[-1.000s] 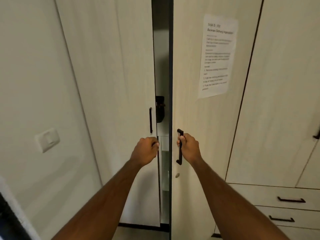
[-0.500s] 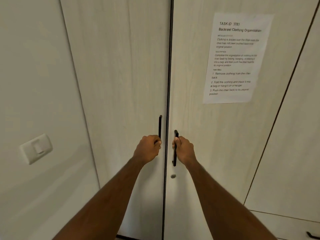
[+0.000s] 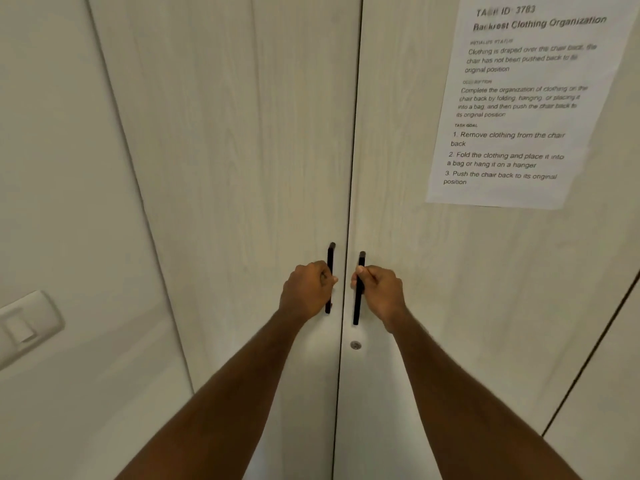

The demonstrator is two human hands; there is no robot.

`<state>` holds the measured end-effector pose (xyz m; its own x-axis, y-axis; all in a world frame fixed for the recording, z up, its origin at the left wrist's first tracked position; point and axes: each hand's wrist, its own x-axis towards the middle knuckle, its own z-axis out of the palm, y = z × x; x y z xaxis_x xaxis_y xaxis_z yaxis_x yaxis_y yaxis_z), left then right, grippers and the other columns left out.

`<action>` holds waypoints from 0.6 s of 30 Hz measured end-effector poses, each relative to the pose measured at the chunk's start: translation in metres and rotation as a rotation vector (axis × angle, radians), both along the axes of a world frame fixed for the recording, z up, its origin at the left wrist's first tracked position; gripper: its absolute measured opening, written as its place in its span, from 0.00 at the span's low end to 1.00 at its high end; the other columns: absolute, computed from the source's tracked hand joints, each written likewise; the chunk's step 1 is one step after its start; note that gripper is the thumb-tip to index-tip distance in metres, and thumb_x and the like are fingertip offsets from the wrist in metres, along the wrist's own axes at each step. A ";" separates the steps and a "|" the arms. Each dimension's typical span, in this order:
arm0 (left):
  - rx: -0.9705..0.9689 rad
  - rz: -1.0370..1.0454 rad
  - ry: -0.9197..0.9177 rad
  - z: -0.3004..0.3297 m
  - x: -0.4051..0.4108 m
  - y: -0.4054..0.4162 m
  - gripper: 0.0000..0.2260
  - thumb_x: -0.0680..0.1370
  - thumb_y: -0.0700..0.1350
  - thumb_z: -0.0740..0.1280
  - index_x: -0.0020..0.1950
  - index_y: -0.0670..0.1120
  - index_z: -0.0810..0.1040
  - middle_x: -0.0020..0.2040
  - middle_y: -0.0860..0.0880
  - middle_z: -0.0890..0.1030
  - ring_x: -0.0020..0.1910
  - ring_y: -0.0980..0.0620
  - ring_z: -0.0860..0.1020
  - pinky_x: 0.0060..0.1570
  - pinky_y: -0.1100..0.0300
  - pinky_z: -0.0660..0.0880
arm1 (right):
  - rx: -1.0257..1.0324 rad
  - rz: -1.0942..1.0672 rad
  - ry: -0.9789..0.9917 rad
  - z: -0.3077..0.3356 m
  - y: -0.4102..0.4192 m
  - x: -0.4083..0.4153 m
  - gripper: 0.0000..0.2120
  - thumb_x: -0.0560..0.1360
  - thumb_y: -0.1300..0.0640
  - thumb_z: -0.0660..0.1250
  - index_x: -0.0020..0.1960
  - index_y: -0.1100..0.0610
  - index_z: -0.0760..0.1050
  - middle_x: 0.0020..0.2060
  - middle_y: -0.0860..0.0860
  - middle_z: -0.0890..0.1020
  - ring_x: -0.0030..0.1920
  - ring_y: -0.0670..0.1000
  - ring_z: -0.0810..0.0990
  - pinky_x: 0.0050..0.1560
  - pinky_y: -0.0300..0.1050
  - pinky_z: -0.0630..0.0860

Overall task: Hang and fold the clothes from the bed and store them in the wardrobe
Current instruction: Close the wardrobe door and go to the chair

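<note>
Gripping the two slim black vertical bar handles, the left hand [image 3: 306, 289] on the left handle [image 3: 330, 252] and the right hand [image 3: 381, 294] on the right handle [image 3: 356, 311], the person faces the closed pale wood-grain wardrobe doors [image 3: 242, 168], a printed white paper sheet [image 3: 519, 98] stuck on the right door.

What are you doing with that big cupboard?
A person stands close to a pale wardrobe with both arms stretched out. The left hand grips the black handle of the left door, and the right hand grips the black handle of the right door. The two doors meet with only a thin dark line between them, so the wardrobe is closed. A printed paper sheet is stuck on the right door, and a small round lock sits below the handles. No clothes are in view.
</note>
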<state>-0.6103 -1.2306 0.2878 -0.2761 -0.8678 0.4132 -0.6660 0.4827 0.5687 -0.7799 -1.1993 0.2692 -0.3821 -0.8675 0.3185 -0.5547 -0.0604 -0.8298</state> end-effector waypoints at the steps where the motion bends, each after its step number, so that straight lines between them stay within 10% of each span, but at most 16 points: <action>1: -0.001 0.018 0.012 -0.001 -0.005 -0.006 0.11 0.80 0.53 0.69 0.49 0.46 0.79 0.42 0.50 0.81 0.40 0.50 0.80 0.41 0.56 0.77 | -0.015 0.017 -0.030 -0.004 -0.002 -0.004 0.21 0.84 0.46 0.61 0.39 0.53 0.83 0.36 0.49 0.85 0.42 0.52 0.84 0.53 0.49 0.80; 18: 0.112 0.016 0.343 -0.003 -0.038 -0.030 0.15 0.74 0.53 0.77 0.44 0.44 0.76 0.38 0.49 0.79 0.36 0.52 0.76 0.37 0.61 0.69 | -0.073 0.045 -0.044 -0.008 0.004 -0.004 0.20 0.83 0.45 0.62 0.40 0.52 0.83 0.36 0.48 0.85 0.41 0.52 0.85 0.55 0.57 0.81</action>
<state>-0.6478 -1.2608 0.2848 -0.1237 -0.9161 0.3815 -0.4347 0.3956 0.8090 -0.7837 -1.1948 0.2609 -0.3585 -0.8591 0.3653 -0.5135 -0.1454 -0.8457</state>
